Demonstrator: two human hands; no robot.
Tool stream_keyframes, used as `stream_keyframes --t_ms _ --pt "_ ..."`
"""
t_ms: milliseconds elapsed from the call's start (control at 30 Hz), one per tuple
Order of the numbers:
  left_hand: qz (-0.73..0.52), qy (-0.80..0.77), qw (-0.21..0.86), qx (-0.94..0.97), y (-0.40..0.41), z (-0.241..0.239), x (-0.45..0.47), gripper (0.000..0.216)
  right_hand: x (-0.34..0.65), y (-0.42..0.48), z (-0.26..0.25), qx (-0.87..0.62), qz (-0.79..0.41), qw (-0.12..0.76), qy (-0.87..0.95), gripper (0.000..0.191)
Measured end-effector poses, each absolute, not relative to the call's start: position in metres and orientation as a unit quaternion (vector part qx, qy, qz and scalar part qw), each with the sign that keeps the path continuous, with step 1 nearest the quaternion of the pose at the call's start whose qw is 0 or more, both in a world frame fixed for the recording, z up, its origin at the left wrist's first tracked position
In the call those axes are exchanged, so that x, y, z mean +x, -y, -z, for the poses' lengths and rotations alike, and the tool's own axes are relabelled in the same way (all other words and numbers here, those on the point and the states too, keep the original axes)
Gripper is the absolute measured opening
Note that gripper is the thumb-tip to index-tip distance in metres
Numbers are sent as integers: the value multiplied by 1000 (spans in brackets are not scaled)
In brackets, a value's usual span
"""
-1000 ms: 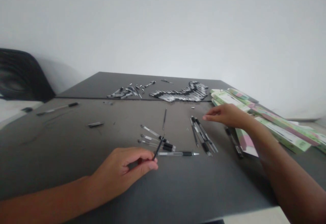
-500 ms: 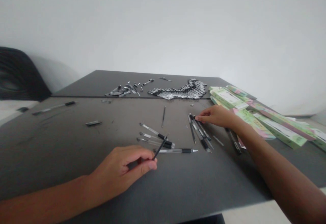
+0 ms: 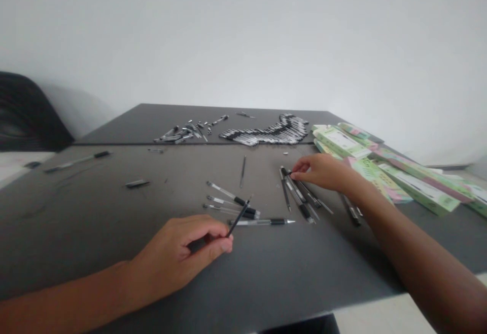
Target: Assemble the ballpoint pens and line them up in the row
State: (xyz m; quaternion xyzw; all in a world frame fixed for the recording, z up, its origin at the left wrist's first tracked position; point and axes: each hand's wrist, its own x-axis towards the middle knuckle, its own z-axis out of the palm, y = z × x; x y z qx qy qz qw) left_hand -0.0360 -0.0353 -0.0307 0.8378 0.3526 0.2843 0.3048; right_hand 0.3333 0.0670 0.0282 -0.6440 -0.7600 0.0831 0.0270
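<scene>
My left hand (image 3: pixel 200 245) pinches a thin dark pen refill (image 3: pixel 239 217) between thumb and fingers, its tip tilted up and to the right. Just beyond it lie several clear pens with black grips, among them a pen (image 3: pixel 262 222) lying sideways with a pointed silver tip. My right hand (image 3: pixel 312 169) has thumb and forefinger closed at the upper end of a pen (image 3: pixel 309 194) on the table; the fingers cover that end. Beside it, a loose bundle of pens and a dark refill (image 3: pixel 285 192) fan out toward me. Another refill (image 3: pixel 242 172) lies alone between the hands.
A long row of pens (image 3: pixel 266 135) lies at the back, with a heap of pen parts (image 3: pixel 182 134) to its left. Green-and-pink boxes (image 3: pixel 418 187) cover the right side. A pen (image 3: pixel 76 162) and a short dark piece (image 3: pixel 137 184) lie left. A black chair (image 3: pixel 30 111) stands beyond.
The view has shifted slightly. Both hands keep nearly the same place and grip; the pen under my right hand has swung a little to the right at its lower end.
</scene>
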Motion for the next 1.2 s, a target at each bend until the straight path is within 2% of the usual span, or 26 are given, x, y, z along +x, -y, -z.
stream_keyframes --t_ms 500,667,967,1100,1200 --pt "-277 -348 306 842 36 27 -34 12 343 -69 -33 -645 -136 -9 752 26" --pt "-273 -347 306 843 36 26 -35 12 344 -68 -32 -644 -133 1 753 38" --pt "-273 -345 311 842 35 27 -36 9 340 -65 -31 -653 -170 11 738 45" --pt "-276 -348 311 840 35 28 -35 10 340 -66 -36 -666 -167 54 725 44" --pt "-275 -361 313 834 36 26 -34 13 336 -64 -40 -660 -189 167 708 48"
